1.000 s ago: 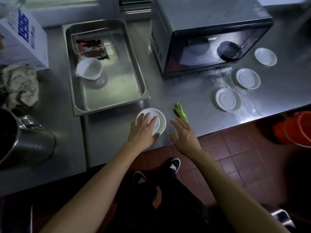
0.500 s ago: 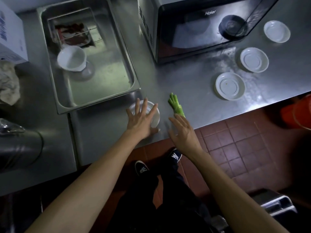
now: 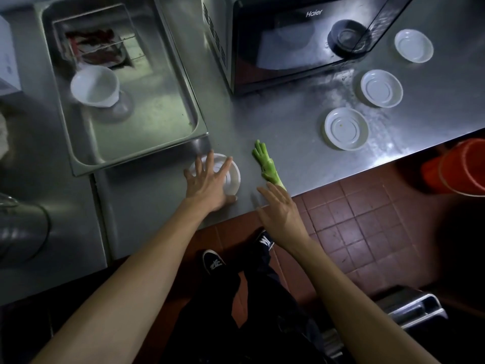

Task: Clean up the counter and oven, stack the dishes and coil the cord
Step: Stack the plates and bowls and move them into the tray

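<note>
My left hand (image 3: 207,183) lies spread flat over a small white dish (image 3: 232,177) near the counter's front edge, fingers apart, not gripping it. My right hand (image 3: 282,208) hovers open at the counter edge, its fingertips just short of a green vegetable stalk (image 3: 266,164). Three more white dishes (image 3: 346,128) (image 3: 381,88) (image 3: 414,46) lie in a diagonal row on the right of the steel counter (image 3: 288,122). The black oven (image 3: 296,40) stands behind them with its door closed. No cord is visible.
A steel tray (image 3: 183,101) at the back left holds a white bowl (image 3: 95,86) and a wire rack with red scraps. A metal pot (image 3: 23,232) sits at the left edge. An orange bucket (image 3: 458,169) stands on the tiled floor at right.
My left hand flattened from curled on the dish to spread over it. The view shifted forward and down, so the counter items sit higher in frame. My right hand stayed open by the stalk.
</note>
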The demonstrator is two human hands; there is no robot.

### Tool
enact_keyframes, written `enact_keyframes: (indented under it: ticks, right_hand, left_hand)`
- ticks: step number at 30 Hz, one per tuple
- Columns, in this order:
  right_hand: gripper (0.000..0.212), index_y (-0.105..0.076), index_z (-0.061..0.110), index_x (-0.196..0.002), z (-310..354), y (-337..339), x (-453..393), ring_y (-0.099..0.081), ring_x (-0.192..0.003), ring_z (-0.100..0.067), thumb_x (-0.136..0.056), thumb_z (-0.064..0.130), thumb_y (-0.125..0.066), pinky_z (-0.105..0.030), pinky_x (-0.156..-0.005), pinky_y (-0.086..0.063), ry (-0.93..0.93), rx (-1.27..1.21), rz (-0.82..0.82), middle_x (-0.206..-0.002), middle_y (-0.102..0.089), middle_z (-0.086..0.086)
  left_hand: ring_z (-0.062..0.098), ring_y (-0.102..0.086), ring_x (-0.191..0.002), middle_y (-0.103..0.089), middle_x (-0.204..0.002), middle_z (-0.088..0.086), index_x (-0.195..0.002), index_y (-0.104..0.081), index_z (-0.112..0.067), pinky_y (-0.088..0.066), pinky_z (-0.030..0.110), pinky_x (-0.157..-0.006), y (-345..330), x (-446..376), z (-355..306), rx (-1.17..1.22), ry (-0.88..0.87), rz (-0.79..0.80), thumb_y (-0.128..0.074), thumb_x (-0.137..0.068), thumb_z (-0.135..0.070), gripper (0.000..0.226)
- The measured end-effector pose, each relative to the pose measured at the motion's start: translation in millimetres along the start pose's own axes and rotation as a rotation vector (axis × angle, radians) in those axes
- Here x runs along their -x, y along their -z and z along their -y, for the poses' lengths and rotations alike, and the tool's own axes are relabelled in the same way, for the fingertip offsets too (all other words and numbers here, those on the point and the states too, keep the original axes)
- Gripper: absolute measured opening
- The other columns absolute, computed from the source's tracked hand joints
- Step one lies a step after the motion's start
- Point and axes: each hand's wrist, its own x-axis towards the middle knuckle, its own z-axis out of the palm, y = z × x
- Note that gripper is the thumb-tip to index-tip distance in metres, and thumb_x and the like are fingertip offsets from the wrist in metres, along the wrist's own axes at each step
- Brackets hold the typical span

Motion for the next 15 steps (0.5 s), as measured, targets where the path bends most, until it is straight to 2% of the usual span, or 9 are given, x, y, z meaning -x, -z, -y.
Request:
enact_keyframes:
  ticks: [3,7,10,13,15]
  right_hand:
    - [0.049,-0.056,0.014,-0.136,2,-1,5,-0.046,-0.135,-0.035,-0.09,0.029,-0.059,-0.053,-0.106,-0.042,-0.014,-0.016,0.003,-0.142,-0.053,-0.014]
    - [0.05,-0.057,0.013,-0.136,6,5,9,-0.046,-0.134,-0.037,-0.087,0.021,-0.066,-0.055,-0.105,-0.044,-0.014,0.002,-0.019,-0.143,-0.053,-0.017]
    - [0.05,-0.057,0.011,-0.134,9,16,6,-0.049,-0.13,-0.035,-0.085,0.02,-0.062,-0.054,-0.099,-0.047,-0.015,0.009,-0.039,-0.142,-0.053,-0.012]
    - [0.051,-0.055,0.014,-0.134,16,33,2,-0.053,-0.117,-0.03,-0.085,0.027,-0.051,-0.051,-0.09,-0.05,-0.004,0.035,-0.059,-0.129,-0.057,-0.005]
    - [0.049,-0.056,0.015,-0.133,18,44,3,-0.053,-0.111,-0.031,-0.085,0.02,-0.056,-0.05,-0.09,-0.049,0.007,0.039,-0.095,-0.121,-0.058,-0.007]
  left_hand:
    - [0.04,-0.008,-0.145,-0.003,-0.159,0.006,-0.152,-0.006,-0.045,-0.028,0.065,-0.106,1,7,-3,0.01,-0.002,-0.023,-0.067,-0.064,-0.08,0.112]
    - [0.037,-0.015,-0.14,-0.01,-0.154,0.006,-0.152,-0.01,-0.044,-0.032,0.062,-0.103,6,24,-8,0.022,-0.024,-0.056,-0.071,-0.062,-0.078,0.114]
    - [0.037,-0.018,-0.138,-0.014,-0.152,0.005,-0.151,-0.012,-0.044,-0.035,0.062,-0.101,14,37,-13,0.035,-0.065,-0.089,-0.072,-0.06,-0.076,0.113]
    - [0.036,-0.019,-0.138,-0.014,-0.152,0.005,-0.15,-0.013,-0.045,-0.035,0.062,-0.101,24,48,-21,0.045,-0.105,-0.12,-0.069,-0.06,-0.077,0.111]
    - [0.036,-0.019,-0.139,-0.013,-0.152,0.005,-0.15,-0.014,-0.045,-0.034,0.062,-0.102,32,51,-29,0.045,-0.135,-0.144,-0.067,-0.06,-0.078,0.11]
